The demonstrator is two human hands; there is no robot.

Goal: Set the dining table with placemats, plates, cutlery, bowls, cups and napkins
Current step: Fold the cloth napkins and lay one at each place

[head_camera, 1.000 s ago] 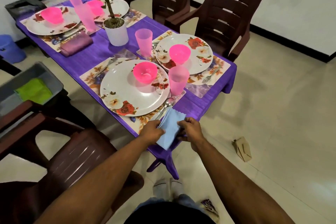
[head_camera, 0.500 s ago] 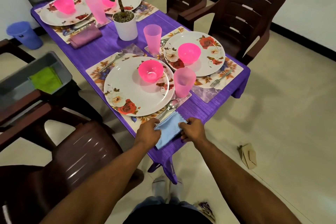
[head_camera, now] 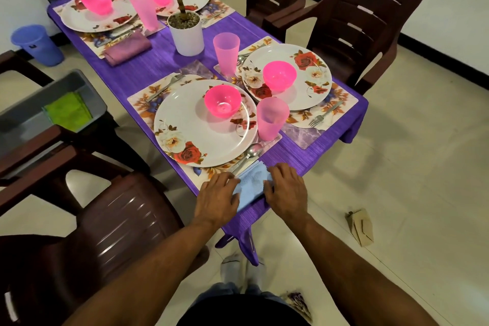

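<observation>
Where the purple-clothed worktop (head_camera: 158, 61) ends at its near corner, a folded light-blue napkin (head_camera: 252, 182) lies flat between two hands. The left hand (head_camera: 218, 197) rests on the napkin's left edge with its fingers nearly straight and spread; the right hand (head_camera: 287, 190) lies flat on the right edge, its fingers extended too. Neither hand curls round the cloth. The napkin's long axis runs from the near table edge up and to the right, toward the spoon (head_camera: 248, 153) just beyond it, which slants the same way beside the large floral plate (head_camera: 195, 132). That plate sits on a floral placemat (head_camera: 144, 98) and carries a pink bowl (head_camera: 222, 100); a pink cup (head_camera: 272, 118) stands just right of it.

The room has a pale tiled floor (head_camera: 410, 167), white walls with a dark skirting, and brown plastic chairs (head_camera: 365, 16) round the worktop. A white potted plant (head_camera: 186, 32) stands mid-table. A folded purple napkin (head_camera: 127, 47) lies at a far setting. A grey bin with a green cloth (head_camera: 67, 111) sits to the left. No writing can be read anywhere.
</observation>
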